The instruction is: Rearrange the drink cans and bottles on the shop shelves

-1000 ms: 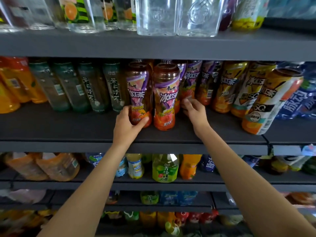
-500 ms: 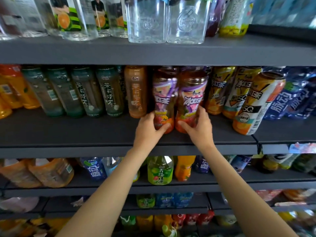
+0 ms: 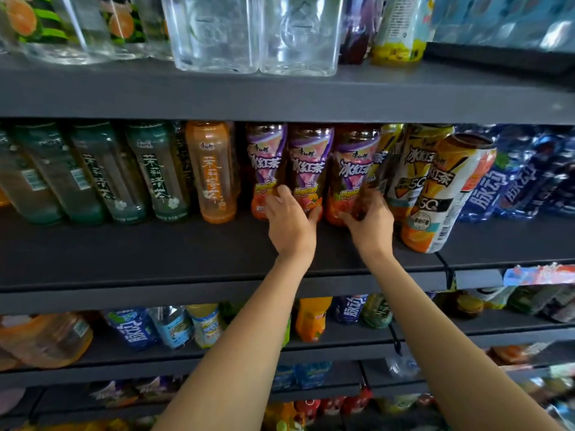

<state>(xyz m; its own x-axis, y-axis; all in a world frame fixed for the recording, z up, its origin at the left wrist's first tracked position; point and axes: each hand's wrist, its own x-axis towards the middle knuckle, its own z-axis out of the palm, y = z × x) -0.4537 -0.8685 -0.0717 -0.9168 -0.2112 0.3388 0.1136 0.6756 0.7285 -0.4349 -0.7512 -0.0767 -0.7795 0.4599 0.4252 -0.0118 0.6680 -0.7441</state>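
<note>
Middle shelf (image 3: 155,253), dark grey. Three purple-label iced tea bottles stand side by side. Left hand (image 3: 289,219) grips the base of the middle bottle (image 3: 306,169), fingers curled round it. Right hand (image 3: 370,225) grips the base of the right bottle (image 3: 351,172). Crowding them: one orange bottle (image 3: 213,172) on the left, tilted yellow-label bottles (image 3: 441,194) on the right. Two clear bottles (image 3: 252,32) stand above.

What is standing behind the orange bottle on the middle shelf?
Behind the orange bottle a darker bottle shows at its left edge. The space directly behind it is covered, so any further bottles cannot be seen.
</note>
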